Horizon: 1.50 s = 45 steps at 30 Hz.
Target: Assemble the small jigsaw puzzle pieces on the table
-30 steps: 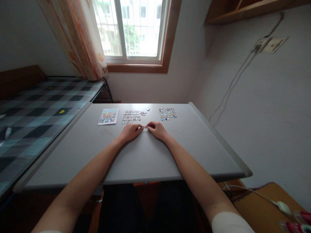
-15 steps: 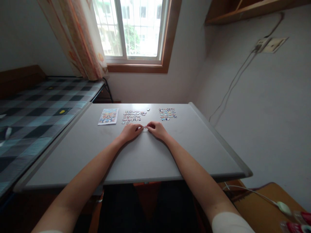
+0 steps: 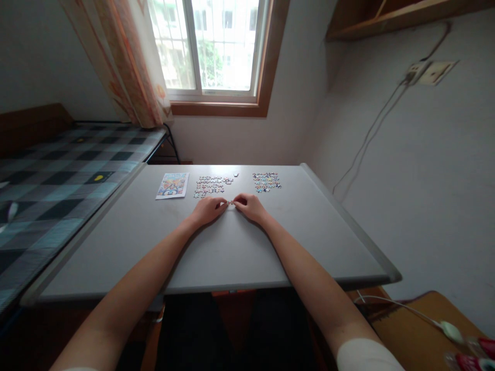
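Head: puzzle piece [image 3: 230,202] partly hidden by fingertips [image 3: 225,204].

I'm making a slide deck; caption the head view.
Left hand and right hand pinch something small near jigsaw pieces on a table.

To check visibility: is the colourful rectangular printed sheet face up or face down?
Face up: on the grey rectangular table, the sheet shows printed colours.

Beyond the left hand [image 3: 209,210], daylight enters through a window [image 3: 226,46] with a brown frame [image 3: 271,51], beside a patterned curtain [image 3: 119,62]. On this hand's left stands a checked bed [image 3: 73,175], and on its far right a pale wall [image 3: 410,154].
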{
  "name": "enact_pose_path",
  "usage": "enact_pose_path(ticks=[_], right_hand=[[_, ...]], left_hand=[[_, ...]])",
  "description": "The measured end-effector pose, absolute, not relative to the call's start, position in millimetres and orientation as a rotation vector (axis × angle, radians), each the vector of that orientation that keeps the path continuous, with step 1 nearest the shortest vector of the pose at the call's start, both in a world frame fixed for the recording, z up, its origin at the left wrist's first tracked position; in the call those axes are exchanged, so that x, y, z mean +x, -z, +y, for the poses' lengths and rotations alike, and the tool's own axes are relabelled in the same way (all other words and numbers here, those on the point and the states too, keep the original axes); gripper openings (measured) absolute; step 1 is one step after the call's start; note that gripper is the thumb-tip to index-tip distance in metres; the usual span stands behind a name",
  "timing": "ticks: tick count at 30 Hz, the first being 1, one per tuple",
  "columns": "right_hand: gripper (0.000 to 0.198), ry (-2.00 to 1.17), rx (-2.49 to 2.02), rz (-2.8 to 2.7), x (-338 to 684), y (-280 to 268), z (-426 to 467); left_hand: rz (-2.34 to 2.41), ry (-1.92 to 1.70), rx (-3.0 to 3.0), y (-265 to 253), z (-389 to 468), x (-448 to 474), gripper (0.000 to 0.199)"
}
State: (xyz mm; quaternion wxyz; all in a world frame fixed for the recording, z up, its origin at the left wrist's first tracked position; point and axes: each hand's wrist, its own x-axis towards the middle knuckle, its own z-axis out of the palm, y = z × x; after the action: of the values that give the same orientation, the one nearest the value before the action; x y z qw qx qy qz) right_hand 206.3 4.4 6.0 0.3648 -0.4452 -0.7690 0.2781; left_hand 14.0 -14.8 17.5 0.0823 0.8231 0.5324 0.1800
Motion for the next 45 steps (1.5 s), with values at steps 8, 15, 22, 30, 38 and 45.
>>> enact_pose_path(ticks=[8,15,22,30,38,45], right_hand=[[0.014,-0.711,-1.149,-1.981,206.3,-8.5,3.2],[0.016,-0.709,-1.149,-1.982,206.4,-6.9,4.3],[0.016,-0.703,-1.153,-1.981,206.1,-7.2,3.9],[0.019,-0.695,-1.154,-1.987,206.4,-7.4,3.4],[0.020,-0.689,-1.146,-1.993,206.5,-6.6,4.4],[0.020,-0.692,-1.152,-1.995,206.8,-6.4,4.6]], left_hand=[[1.572,-0.556,2.470,-16.7,-14.6,13.4,0.039],[1.579,-0.551,2.478,-16.4,-13.9,13.5,0.039],[1.589,-0.548,2.473,-15.4,-13.5,13.4,0.038],[1.580,-0.561,2.477,-15.3,-13.6,13.1,0.038],[1.579,-0.557,2.476,-14.8,-13.4,12.8,0.038],[1.567,-0.573,2.475,-14.8,-13.5,13.1,0.038]])
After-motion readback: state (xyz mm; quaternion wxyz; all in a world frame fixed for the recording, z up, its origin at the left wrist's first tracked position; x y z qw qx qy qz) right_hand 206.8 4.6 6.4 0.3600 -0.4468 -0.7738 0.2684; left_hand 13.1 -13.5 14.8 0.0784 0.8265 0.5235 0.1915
